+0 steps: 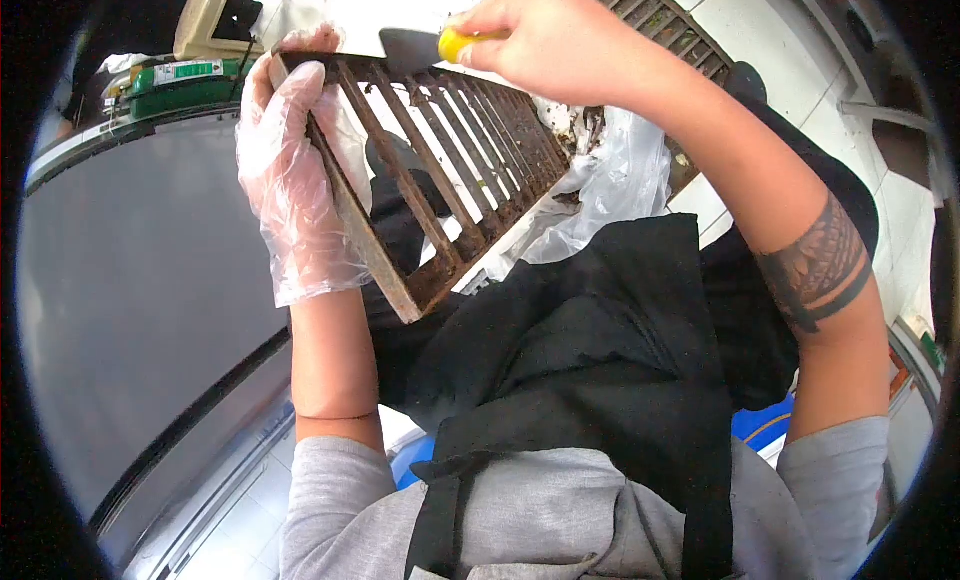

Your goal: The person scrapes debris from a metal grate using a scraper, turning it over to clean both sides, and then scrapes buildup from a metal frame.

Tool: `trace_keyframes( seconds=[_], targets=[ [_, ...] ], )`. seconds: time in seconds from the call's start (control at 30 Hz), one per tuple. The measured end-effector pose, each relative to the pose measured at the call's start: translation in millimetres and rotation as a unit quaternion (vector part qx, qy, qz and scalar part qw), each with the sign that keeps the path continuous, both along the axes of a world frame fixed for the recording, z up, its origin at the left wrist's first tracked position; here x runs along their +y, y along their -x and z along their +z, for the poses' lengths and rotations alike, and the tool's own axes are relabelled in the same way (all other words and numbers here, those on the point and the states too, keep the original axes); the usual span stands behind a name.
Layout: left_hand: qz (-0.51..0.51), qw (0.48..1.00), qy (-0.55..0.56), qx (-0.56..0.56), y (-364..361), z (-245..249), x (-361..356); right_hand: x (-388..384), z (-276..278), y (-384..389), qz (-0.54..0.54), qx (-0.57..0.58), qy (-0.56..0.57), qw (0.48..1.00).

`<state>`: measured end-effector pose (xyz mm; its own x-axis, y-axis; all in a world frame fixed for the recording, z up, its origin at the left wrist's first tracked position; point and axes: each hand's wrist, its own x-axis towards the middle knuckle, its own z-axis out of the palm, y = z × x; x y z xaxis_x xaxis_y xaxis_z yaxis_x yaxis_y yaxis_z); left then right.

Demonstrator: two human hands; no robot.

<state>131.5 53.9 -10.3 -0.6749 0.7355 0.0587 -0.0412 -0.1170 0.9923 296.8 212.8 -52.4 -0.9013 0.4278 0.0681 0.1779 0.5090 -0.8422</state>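
A rusty metal grate with parallel slats is held tilted above my lap. My left hand, in a clear plastic glove, grips its left end frame with the thumb on top. My bare right hand is closed around the yellow handle of a scraper. The scraper's dark flat blade lies at the grate's upper edge, near its left corner. Brown grime covers the slats and the lower rail.
A clear plastic bag with dirty debris lies behind the grate. Another grate is on the white tiled floor at the top. A large grey panel stands at the left, with a green box beyond it.
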Motion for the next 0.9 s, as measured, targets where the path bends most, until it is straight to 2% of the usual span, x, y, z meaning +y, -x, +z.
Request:
trace_keyframes(
  seconds=[0.03, 0.07, 0.13, 0.2, 0.27, 0.4, 0.47, 0.53, 0.57, 0.63, 0.67, 0.73, 0.77, 0.8, 0.87, 0.9],
  targets=[
    [-0.002, 1.0, 0.007, 0.01, -0.5, 0.3, -1.6, 3.1, 26.3, -16.0, 0.011, -0.031, 0.095, 0.995],
    [0.003, 1.0, 0.005, 0.01, -1.5, -0.3, -2.6, 1.0, 19.2, -14.9, 0.015, -0.032, 0.092, 0.995],
    [0.008, 1.0, -0.012, -0.004, -3.3, -1.1, -1.8, -10.1, -5.8, -9.9, -0.058, -0.008, 0.077, 0.995],
    [0.001, 0.999, -0.031, -0.016, -2.7, -1.9, -1.2, -14.6, -10.2, -7.8, -0.033, 0.012, 0.079, 0.996],
    [0.024, 0.999, -0.026, -0.028, -9.6, 1.7, 0.6, -21.0, -2.3, -1.1, -0.02, 0.096, -0.027, 0.995],
    [0.003, 1.0, -0.02, 0.013, -5.8, -0.3, 1.7, -23.5, 2.7, 19.5, -0.021, 0.009, -0.084, 0.996],
    [0.033, 0.999, -0.011, 0.004, -5.8, -1.6, 1.5, -17.2, 14.8, 12.9, -0.011, -0.012, -0.06, 0.998],
    [0.037, 0.999, -0.014, -0.011, -6.3, -1.5, 1.0, -14.8, 44.9, -8.1, 0.032, 0.028, 0.069, 0.997],
    [0.026, 0.999, -0.019, -0.015, -4.8, -2.2, 0.8, -16.6, 32.5, -1.0, 0.031, 0.026, 0.069, 0.997],
    [0.013, 0.999, -0.022, -0.021, -3.7, -2.6, 0.7, -25.4, 7.0, 19.1, -0.05, 0.047, -0.064, 0.996],
    [0.009, 1.0, -0.013, -0.006, -3.7, -1.4, 0.8, -20.2, 8.4, 12.0, -0.051, 0.046, -0.063, 0.996],
    [0.007, 1.0, -0.001, 0.008, -4.6, 0.0, 0.7, -13.7, 43.0, -3.5, 0.131, -0.077, 0.11, 0.982],
    [0.013, 1.0, -0.002, -0.008, -5.3, 0.7, 0.8, -16.9, 39.3, -0.6, 0.102, -0.111, 0.061, 0.987],
    [0.02, 0.999, -0.005, -0.025, -5.6, 0.6, 0.1, -17.1, 54.1, -4.1, 0.105, -0.112, 0.059, 0.986],
    [0.014, 1.0, 0.011, 0.001, -3.0, 1.1, -2.0, -14.3, 97.6, -16.6, -0.043, -0.251, 0.156, 0.954],
    [0.004, 0.999, 0.028, 0.027, -1.5, 1.5, -3.4, -9.8, 93.5, -19.6, -0.028, -0.244, 0.085, 0.966]
  ],
)
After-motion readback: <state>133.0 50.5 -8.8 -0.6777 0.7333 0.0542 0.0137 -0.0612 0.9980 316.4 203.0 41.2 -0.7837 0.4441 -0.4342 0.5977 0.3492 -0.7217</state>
